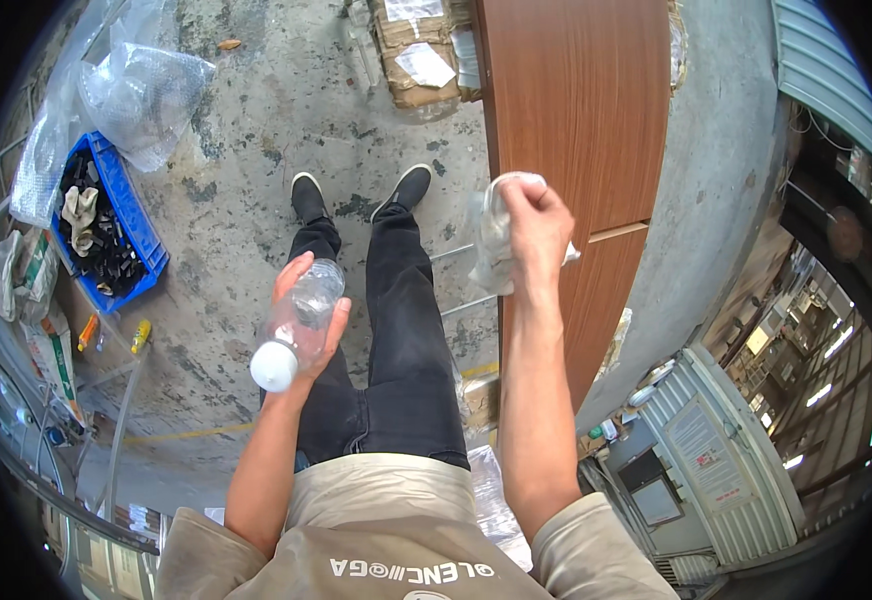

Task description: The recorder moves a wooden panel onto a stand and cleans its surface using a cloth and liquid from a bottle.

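My left hand (324, 335) is wrapped round a clear plastic bottle (299, 318). Its white cap (274, 367) points down toward my body, and the bottle looks to hold no coloured liquid. My right hand (539, 228) is closed on a pale, crumpled cloth (494, 245), which hangs down on both sides of the fingers. That hand is over the near left edge of a brown wood-grain table (581, 110), while the bottle is held in front of my legs, apart from the table.
On the floor at left stands a blue crate (126, 215) full of black parts. Bubble wrap (141, 95) lies beyond it, and a yellow bottle (141, 336) lies nearer. Wrapped cardboard bundles (418, 60) sit left of the table. A grey metal cabinet (726, 470) stands at right.
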